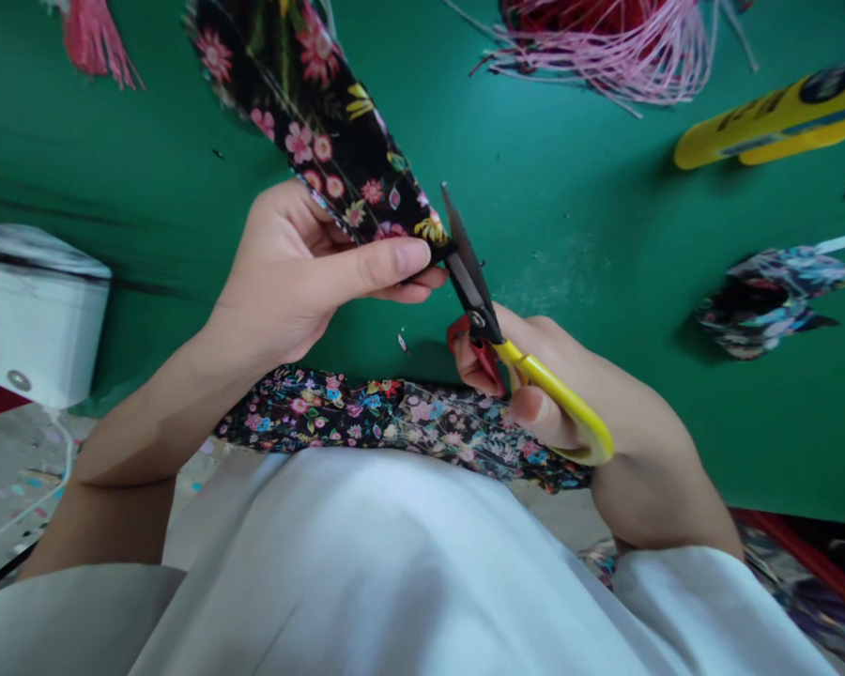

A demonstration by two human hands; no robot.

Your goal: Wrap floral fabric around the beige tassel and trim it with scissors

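Note:
My left hand (310, 272) pinches the lower end of a black floral fabric strip (345, 141) between thumb and fingers. The strip runs up past the top edge of the view. In my right hand (535, 376) are scissors (560, 399) with yellow and red handles and dark blades. The blades stand parted at the corner of the strip, close to my left thumb tip. Whether the cloth lies between them I cannot tell. Below my hands, another floral cloth (366, 413) lies along the table edge against my clothing.
On the green table (606, 422) lie a yellow bottle (753, 117), a bundle of pink and red cords (620, 47), a pink tassel (95, 42) and a rolled floral cloth piece (753, 300). A white box (42, 319) with a cable sits at the left edge.

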